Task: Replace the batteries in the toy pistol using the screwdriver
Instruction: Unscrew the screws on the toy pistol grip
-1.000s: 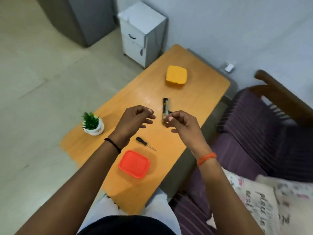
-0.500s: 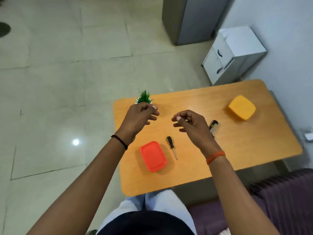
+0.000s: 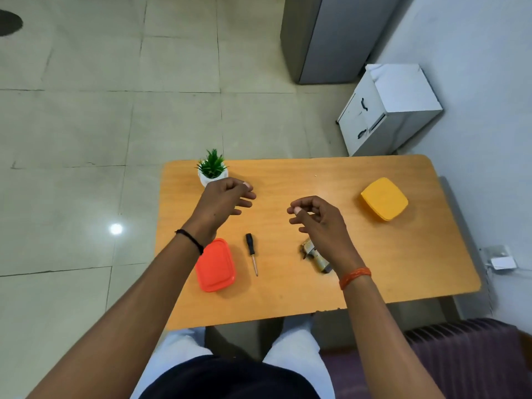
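The toy pistol (image 3: 314,254) lies on the wooden table (image 3: 403,254), mostly hidden under my right wrist. A small black-handled screwdriver (image 3: 252,252) lies left of it, tip toward me. My right hand (image 3: 319,223) hovers above the table over the pistol, fingers loosely curled, holding nothing. My left hand (image 3: 223,204) hovers further left, above the screwdriver's far side, fingers relaxed and empty. No batteries are visible.
An orange-red lidded box (image 3: 215,266) sits left of the screwdriver. A yellow lidded box (image 3: 384,199) rests at the table's right. A small potted plant (image 3: 212,168) stands at the far left edge. A purple sofa (image 3: 460,355) is at my right.
The camera view has swung left and down, so the table now lies square in front. Both hands stay raised and empty; the pistol now shows beneath my right wrist.
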